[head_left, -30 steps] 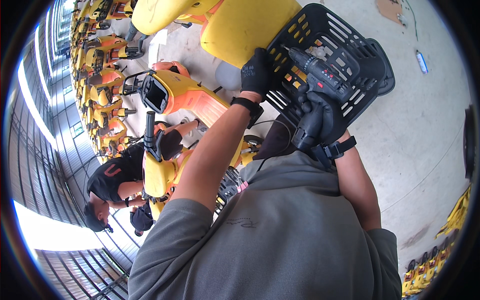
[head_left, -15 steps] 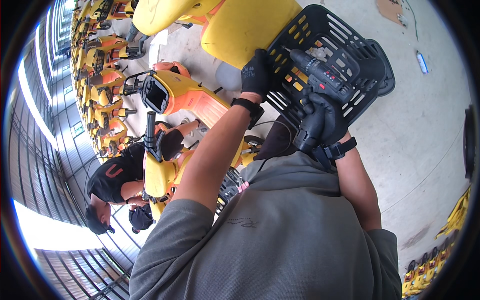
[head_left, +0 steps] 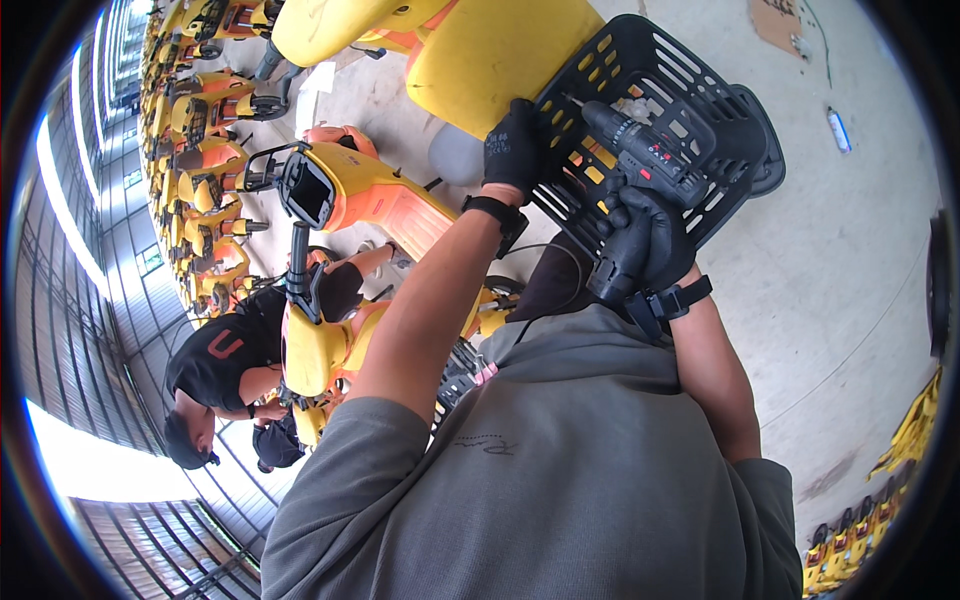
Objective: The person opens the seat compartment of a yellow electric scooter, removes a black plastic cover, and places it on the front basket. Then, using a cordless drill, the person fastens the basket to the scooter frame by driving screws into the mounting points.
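Observation:
My right hand (head_left: pixel 655 235), in a black glove, is closed around the grip of a black cordless drill (head_left: pixel 645 155). The drill lies over the open top of a black plastic basket (head_left: pixel 690 85), its bit pointing up and left toward the basket's left side. My left hand (head_left: pixel 515 150), also gloved in black, grips the left edge of that basket; its fingertips are partly hidden. Right beside the left hand is the yellow panel (head_left: pixel 490 65) of a scooter, against which the basket sits. Some small pale items inside the basket are hard to make out.
A yellow and orange scooter (head_left: pixel 375 195) stands to my left, where another person in a black shirt (head_left: pixel 225 345) bends over. Rows of yellow scooters (head_left: pixel 205 180) fill the far left. On the floor at right lie a blue and white bottle (head_left: pixel 838 130) and flat cardboard (head_left: pixel 778 22).
Both hands keep their hold on the basket and the drill, with hardly any movement. The other person has shifted slightly to the left in view.

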The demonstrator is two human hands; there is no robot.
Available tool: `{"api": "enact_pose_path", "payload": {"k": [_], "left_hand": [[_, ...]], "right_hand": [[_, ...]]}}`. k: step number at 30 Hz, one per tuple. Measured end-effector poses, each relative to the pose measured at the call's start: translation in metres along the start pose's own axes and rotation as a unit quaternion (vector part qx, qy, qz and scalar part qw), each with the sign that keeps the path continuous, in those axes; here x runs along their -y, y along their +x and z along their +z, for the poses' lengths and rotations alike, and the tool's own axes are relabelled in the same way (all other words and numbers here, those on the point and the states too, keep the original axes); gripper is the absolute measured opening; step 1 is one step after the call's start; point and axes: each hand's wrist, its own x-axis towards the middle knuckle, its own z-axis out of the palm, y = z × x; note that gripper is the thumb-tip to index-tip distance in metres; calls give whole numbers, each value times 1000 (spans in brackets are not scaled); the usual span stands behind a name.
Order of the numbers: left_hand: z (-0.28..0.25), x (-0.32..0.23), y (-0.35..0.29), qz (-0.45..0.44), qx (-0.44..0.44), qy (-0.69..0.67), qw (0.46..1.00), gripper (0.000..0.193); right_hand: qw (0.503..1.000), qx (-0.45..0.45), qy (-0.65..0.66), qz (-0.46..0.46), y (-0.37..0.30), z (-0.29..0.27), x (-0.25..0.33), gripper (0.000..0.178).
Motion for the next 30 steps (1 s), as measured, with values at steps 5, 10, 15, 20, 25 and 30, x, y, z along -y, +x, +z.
{"api": "enact_pose_path", "payload": {"k": [5,10,15,20,25,30], "left_hand": [[1,2,-4,27,-26,-9,999,48],[0,-1,-4,24,-36,-46,998,44],[2,-21,-19,150,-155,151,965,57],[-2,-41,-12,142,-64,98,983,49],[4,-65,15,152,36,76,985,28],[43,-79,54,135,138,121,974,33]], "right_hand": [[1000,8,-9,-9,-4,2,3,21],[1000,-16,-12,-17,-13,2,6,24],[999,-38,0,-12,-24,0,12,27],[999,-38,11,-37,-38,2,19,24],[993,5,65,-103,-70,-10,54,28],[972,-81,7,-219,-128,-54,93,40]]}}
